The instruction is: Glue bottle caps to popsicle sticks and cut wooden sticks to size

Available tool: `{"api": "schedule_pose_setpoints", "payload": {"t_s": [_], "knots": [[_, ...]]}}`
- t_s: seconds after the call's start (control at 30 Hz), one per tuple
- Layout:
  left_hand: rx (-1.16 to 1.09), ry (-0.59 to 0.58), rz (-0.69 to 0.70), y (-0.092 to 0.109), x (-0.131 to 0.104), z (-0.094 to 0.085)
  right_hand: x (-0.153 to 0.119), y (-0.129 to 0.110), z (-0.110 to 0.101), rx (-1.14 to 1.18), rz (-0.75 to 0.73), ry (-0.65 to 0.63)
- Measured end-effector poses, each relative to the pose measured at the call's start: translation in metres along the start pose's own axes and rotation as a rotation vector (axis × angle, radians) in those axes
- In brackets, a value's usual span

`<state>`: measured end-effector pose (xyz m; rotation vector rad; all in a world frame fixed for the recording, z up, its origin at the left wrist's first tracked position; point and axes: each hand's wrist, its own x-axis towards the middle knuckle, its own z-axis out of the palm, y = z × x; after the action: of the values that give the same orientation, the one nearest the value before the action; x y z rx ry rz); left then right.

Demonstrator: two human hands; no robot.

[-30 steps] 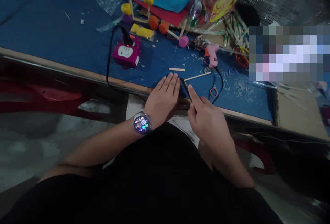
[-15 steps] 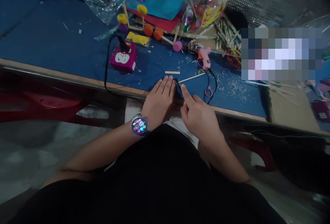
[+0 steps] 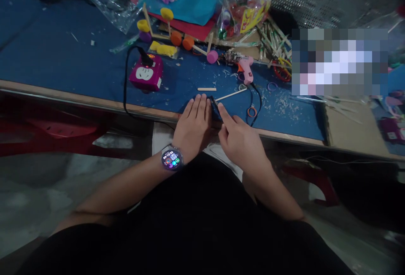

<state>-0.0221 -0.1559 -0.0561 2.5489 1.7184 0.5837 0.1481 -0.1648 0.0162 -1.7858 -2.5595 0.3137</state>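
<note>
My left hand (image 3: 193, 127) lies flat near the table's front edge, fingers stretched out side by side, a watch (image 3: 172, 158) on its wrist. A dark, narrow tool (image 3: 214, 103) is gripped in my right hand (image 3: 238, 138), whose index finger stretches along it. The tool's tip is beside my left fingers and meets the near end of a thin wooden stick (image 3: 230, 94). Just beyond my left fingertips rests a short flat wooden piece (image 3: 206, 89). A pink glue gun (image 3: 246, 69) lies farther back to the right.
A magenta box (image 3: 146, 72) with a plugged-in black cable stands at the left. Behind are yellow, orange and pink pieces joined to sticks, a yellow packet (image 3: 163, 49), blue sheets (image 3: 199, 7) and plastic bags. Cardboard (image 3: 352, 129) lies at the right, near a blurred-out area.
The camera view has shifted slightly, moving the table items a little to the left in the picture. Both hands keep nearly the same pose beside the stick.
</note>
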Motion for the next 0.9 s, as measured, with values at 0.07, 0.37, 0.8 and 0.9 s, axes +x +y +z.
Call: {"api": "schedule_pose_setpoints", "payload": {"t_s": [0.07, 0.37, 0.8, 0.9], "knots": [[0.012, -0.014, -0.006, 0.0, 0.002, -0.001, -0.005, 0.001, 0.0, -0.002, -0.003, 0.004], [0.008, -0.018, 0.011, -0.004, 0.005, -0.007, 0.005, 0.0, 0.002, 0.015, 0.002, 0.029], [0.006, -0.021, 0.004, -0.006, 0.006, -0.004, 0.002, -0.003, 0.0, -0.021, 0.008, -0.01], [-0.018, -0.005, -0.005, -0.006, 0.005, -0.002, 0.001, -0.004, 0.002, -0.035, 0.015, -0.016]]}}
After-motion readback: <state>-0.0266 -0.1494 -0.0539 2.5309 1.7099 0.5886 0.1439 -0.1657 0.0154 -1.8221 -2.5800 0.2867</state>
